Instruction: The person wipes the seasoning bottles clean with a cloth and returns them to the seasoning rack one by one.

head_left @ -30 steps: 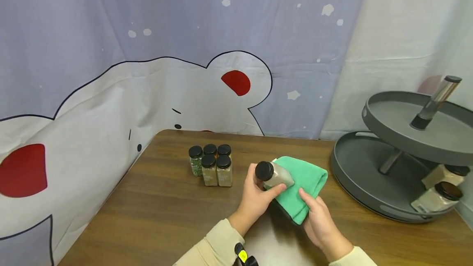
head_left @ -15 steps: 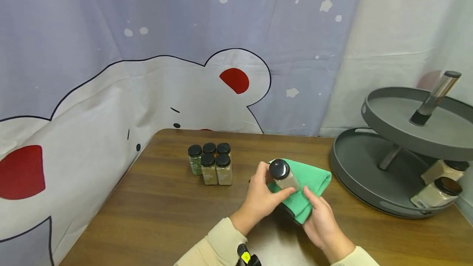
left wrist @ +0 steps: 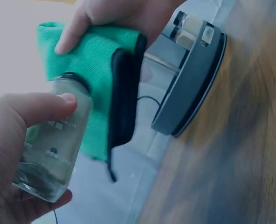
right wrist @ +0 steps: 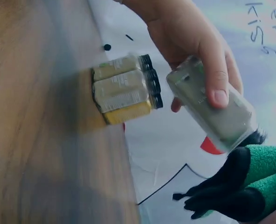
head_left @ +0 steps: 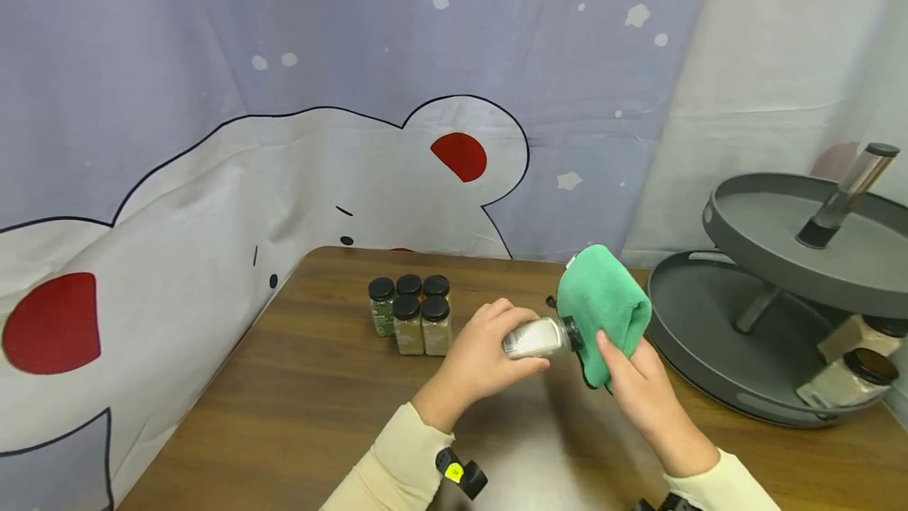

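Note:
My left hand (head_left: 482, 357) grips a clear spice jar (head_left: 534, 338) by its base end, thumb along one side. The jar lies tipped sideways, its black cap toward the right. My right hand (head_left: 641, 385) holds a folded green cloth (head_left: 603, 298) with a dark backing, thumb on the green face. In the left wrist view the jar's cap end (left wrist: 75, 79) meets the cloth (left wrist: 93, 60). From the right wrist the jar (right wrist: 212, 105) shows pale contents, and the cloth's dark edge (right wrist: 240, 170) sits by the cap. The right fingers behind the cloth are mostly hidden.
Several black-capped spice jars (head_left: 407, 326) stand grouped on the wooden table (head_left: 305, 416), left of my hands. A grey two-tier round tray (head_left: 745, 373) stands at right, with two jars (head_left: 847, 379) on its lower tier. A printed curtain (head_left: 355, 180) hangs behind.
The jar has turned from cap toward me to lying sideways with its cap to the right. The cloth has been raised and shifted right, and now meets the cap end.

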`<state>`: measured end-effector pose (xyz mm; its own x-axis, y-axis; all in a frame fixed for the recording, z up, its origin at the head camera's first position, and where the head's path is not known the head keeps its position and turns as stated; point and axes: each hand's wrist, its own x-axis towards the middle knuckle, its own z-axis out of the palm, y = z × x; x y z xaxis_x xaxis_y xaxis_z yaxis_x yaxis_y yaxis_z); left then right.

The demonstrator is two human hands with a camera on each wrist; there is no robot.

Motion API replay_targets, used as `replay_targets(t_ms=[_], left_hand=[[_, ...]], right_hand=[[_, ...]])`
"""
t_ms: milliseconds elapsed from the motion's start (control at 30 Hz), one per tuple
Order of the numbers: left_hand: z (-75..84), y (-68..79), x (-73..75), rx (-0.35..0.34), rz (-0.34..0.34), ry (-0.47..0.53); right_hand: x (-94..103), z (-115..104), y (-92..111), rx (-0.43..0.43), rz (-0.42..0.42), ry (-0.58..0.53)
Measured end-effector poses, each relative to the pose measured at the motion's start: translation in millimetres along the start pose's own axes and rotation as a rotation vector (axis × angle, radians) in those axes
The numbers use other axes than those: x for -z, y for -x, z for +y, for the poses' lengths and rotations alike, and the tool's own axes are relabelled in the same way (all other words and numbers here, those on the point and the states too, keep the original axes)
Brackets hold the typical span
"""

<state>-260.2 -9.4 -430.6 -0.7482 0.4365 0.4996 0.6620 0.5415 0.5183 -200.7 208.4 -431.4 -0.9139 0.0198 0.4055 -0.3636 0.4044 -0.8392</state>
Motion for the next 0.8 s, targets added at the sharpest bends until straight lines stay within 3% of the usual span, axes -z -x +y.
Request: replay_targets(t_ms=[100, 167, 233, 333, 367, 400, 433, 467, 500, 533, 600, 633, 667, 700, 733, 800], left_hand=[[5.1, 0.8, 1.4, -0.061, 0.0, 0.006], [7.8, 1.1, 2.5, -0.033, -0.02, 0.114], [8.9, 0.9, 3.1, 0.053, -0.107, 0.37], [10.0, 1.3, 3.0, 0.312, -0.282, 0.875], [10.6, 1.6, 2.7, 0.389, -0.32, 0.993], [11.5, 1.8, 2.4, 0.43, -0.342, 1.06], [12.8, 2.2, 2.3, 0.422, -0.343, 1.054], [14.9, 2.9, 3.0, 0.36, -0.318, 0.974], [17.3, 3.9, 3.8, 0.241, -0.28, 0.812], [19.7, 4.8, 4.5, 0.1, -0.227, 0.578], [23.9, 6.3, 6.5, -0.135, -0.049, 0.033], [25.1, 7.2, 7.3, -0.209, 0.045, -0.192], [25.8, 8.0, 7.9, -0.263, 0.116, -0.354], [25.5, 8.3, 8.3, -0.298, 0.153, -0.453], [25.1, 8.0, 9.0, -0.301, 0.158, -0.48], [24.0, 7.1, 11.3, -0.222, 0.115, -0.389]], right_hand=[[-2.6, -2.6, 2.0, 0.08, -0.03, 0.088], [-5.5, -4.1, 5.8, 0.116, -0.055, 0.07], [-8.4, -4.7, 10.0, 0.157, -0.056, -0.042], [-11.2, -5.1, 15.2, 0.241, -0.058, -0.3], [-11.9, -4.8, 16.0, 0.272, -0.066, -0.375], [-12.5, -4.4, 16.4, 0.295, -0.071, -0.432], [-12.8, -4.0, 16.7, 0.298, -0.079, -0.463], [-13.1, -3.6, 16.6, 0.286, -0.076, -0.448], [-13.3, -3.1, 16.5, 0.259, -0.071, -0.407], [-13.5, -2.7, 16.5, 0.219, -0.067, -0.348], [-13.5, -1.6, 16.1, 0.119, -0.07, -0.237], [-13.3, -1.1, 15.8, 0.064, -0.072, -0.196], [-12.7, -0.5, 15.0, 0.012, -0.082, -0.176], [-11.4, 0.2, 13.7, -0.041, -0.094, -0.193], [-9.5, 0.3, 11.6, -0.098, -0.108, -0.242], [-2.4, 0.6, 5.5, -0.195, -0.103, -0.341]])
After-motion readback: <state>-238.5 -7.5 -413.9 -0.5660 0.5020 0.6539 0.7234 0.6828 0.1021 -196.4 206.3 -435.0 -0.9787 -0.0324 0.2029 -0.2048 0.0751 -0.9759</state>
